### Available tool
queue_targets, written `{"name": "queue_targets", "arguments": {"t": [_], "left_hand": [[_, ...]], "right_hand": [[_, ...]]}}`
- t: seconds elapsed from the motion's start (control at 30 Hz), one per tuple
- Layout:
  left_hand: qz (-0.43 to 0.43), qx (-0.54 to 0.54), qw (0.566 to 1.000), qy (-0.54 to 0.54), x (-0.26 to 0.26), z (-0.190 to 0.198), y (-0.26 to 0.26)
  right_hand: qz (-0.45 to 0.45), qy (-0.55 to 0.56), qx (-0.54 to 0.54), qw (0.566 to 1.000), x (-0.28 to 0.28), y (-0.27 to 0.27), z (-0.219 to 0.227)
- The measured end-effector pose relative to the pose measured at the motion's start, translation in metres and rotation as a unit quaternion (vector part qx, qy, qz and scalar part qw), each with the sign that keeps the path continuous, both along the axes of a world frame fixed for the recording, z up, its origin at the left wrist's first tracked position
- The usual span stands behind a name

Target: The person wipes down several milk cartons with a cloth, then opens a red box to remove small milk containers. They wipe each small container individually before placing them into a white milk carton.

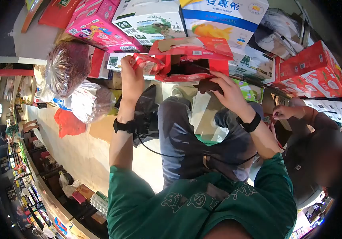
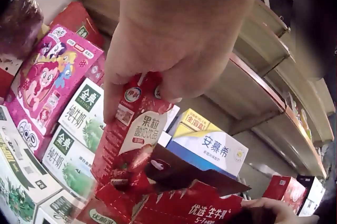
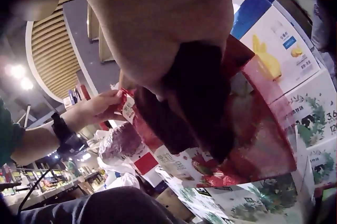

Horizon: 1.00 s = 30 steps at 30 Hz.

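Note:
My left hand (image 1: 132, 79) grips a small red drink carton (image 2: 139, 126) by its top, at the left end of an opened red cardboard box (image 1: 220, 67). The left wrist view shows the carton upright, its lower end behind the box's torn edge. The box's top flap is raised, and its inside looks dark. At the right end of the box, my right hand (image 1: 231, 95) holds a dark cloth (image 3: 202, 98) under its fingers, fingertips right at the box's edge. In the right wrist view the cloth hangs over the box's printed side.
White milk boxes (image 1: 149, 24), a pink cartoon box (image 1: 97, 26) and a yellow-and-blue yogurt box (image 1: 222, 24) stand behind. Red boxes (image 1: 314, 71) are stacked at right. Plastic-wrapped bags (image 1: 67, 69) lie at left. Another person (image 1: 314, 139) is close on the right.

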<state>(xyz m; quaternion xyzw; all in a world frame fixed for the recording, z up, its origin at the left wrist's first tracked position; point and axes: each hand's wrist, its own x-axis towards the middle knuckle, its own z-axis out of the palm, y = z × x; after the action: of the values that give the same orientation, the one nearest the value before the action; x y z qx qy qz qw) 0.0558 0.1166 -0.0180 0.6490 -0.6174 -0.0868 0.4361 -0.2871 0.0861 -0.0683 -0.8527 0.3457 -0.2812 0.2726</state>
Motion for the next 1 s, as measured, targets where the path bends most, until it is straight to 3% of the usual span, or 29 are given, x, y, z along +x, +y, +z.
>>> {"name": "queue_targets", "arguments": {"t": [0.07, 0.1, 0.2, 0.47, 0.57, 0.67, 0.83, 0.87, 0.93, 1.0], "left_hand": [[0.032, -0.003, 0.999, -0.029, 0.0, 0.004, 0.0], [0.032, 0.004, 0.999, 0.011, 0.003, 0.003, -0.002], [0.039, -0.02, 0.999, -0.026, 0.006, -0.002, -0.007], [0.036, -0.006, 0.999, 0.006, -0.003, 0.006, -0.006], [0.007, -0.015, 1.0, -0.014, -0.007, 0.012, -0.004], [-0.033, -0.016, 0.999, -0.037, -0.013, 0.023, -0.003], [-0.05, 0.001, 0.997, -0.056, -0.016, 0.033, -0.009], [-0.046, 0.008, 0.997, -0.054, -0.016, 0.034, -0.01], [-0.05, 0.013, 0.998, -0.048, -0.014, 0.034, -0.011], [-0.058, 0.009, 0.997, -0.059, -0.011, 0.035, -0.013]], "right_hand": [[-0.006, 0.003, -0.001, 1.0, 0.0, 0.002, 0.0], [-0.005, 0.006, -0.008, 1.0, 0.0, 0.003, 0.0], [-0.001, 0.009, -0.017, 1.0, -0.003, 0.009, -0.003], [0.029, 0.022, -0.016, 0.999, -0.008, 0.025, -0.003], [0.071, 0.055, 0.044, 0.995, -0.009, 0.021, 0.011], [0.17, 0.046, 0.102, 0.979, -0.005, 0.004, 0.04], [0.306, -0.013, 0.19, 0.933, 0.049, -0.032, 0.085], [0.326, -0.067, 0.163, 0.929, 0.065, -0.039, 0.078], [0.302, -0.059, 0.212, 0.928, 0.092, -0.051, 0.072], [0.3, 0.051, 0.236, 0.923, 0.116, -0.07, 0.054]]}}
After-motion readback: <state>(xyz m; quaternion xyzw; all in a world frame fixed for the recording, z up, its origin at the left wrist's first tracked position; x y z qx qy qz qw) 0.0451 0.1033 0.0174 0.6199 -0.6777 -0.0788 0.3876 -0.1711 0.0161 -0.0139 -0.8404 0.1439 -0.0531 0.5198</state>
